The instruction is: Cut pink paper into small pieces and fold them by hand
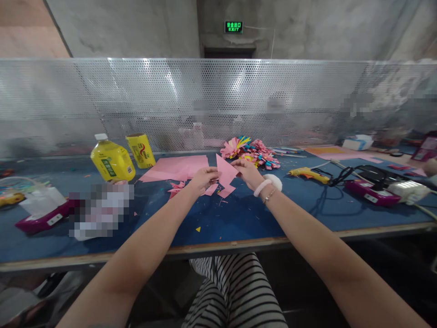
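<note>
Between my two hands stands a folded piece of pink paper (225, 172), pointed at the top. My left hand (205, 178) pinches its left edge with closed fingers. At the upper right edge, my right hand (246, 171) grips the same sheet between thumb and fingers; a fluffy white band and a bracelet circle that wrist. Pink paper scraps (210, 189) lie on the table beneath. Just behind my left hand is a stack of pink paper sheets (177, 166). Beyond my right hand sits a pile of colourful paper flowers (254, 152).
A blue-topped table (239, 223) runs up to a perforated metal screen (170, 105). At left stand a yellow bottle (112, 159), a yellow can (141, 151) and a purple stapler-like object (48, 218). A yellow glue gun (309, 174) with cables lies right, beside a purple object (372, 193).
</note>
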Demonstrator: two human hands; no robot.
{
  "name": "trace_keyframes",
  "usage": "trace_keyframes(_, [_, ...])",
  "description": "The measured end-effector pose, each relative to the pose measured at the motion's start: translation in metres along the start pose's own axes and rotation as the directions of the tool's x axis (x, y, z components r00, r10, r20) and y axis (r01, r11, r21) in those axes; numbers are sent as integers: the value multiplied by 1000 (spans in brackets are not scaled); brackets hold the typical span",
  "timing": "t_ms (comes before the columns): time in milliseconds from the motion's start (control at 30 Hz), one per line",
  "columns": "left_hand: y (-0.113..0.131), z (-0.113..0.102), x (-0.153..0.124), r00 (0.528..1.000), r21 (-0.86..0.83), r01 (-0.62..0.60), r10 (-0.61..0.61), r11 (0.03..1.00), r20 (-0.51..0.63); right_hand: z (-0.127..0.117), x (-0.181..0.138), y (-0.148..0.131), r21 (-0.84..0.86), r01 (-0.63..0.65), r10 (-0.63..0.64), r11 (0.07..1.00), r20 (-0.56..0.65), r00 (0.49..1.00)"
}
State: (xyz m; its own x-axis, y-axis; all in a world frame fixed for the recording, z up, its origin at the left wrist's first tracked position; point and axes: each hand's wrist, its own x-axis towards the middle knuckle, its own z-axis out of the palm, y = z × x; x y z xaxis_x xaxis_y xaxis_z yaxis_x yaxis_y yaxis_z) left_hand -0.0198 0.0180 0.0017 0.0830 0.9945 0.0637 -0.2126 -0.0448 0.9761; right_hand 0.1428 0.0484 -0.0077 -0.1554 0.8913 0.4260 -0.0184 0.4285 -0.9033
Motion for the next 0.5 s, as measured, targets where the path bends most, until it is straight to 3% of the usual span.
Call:
trace_keyframes(167, [-1, 0, 1, 999, -14, -41, 41, 999, -28, 2, -4, -5, -32, -105, 105, 994, 17, 994])
trace_keyframes(333, [-1, 2, -1, 997, -24, -73, 74, 997, 20, 3, -9, -13, -134, -36, 52, 990, 118, 992])
trace_keyframes(500, [-1, 4, -2, 998, -16, -23, 24, 1000, 64, 1, -8, -12, -269, 55, -29, 962, 102, 994])
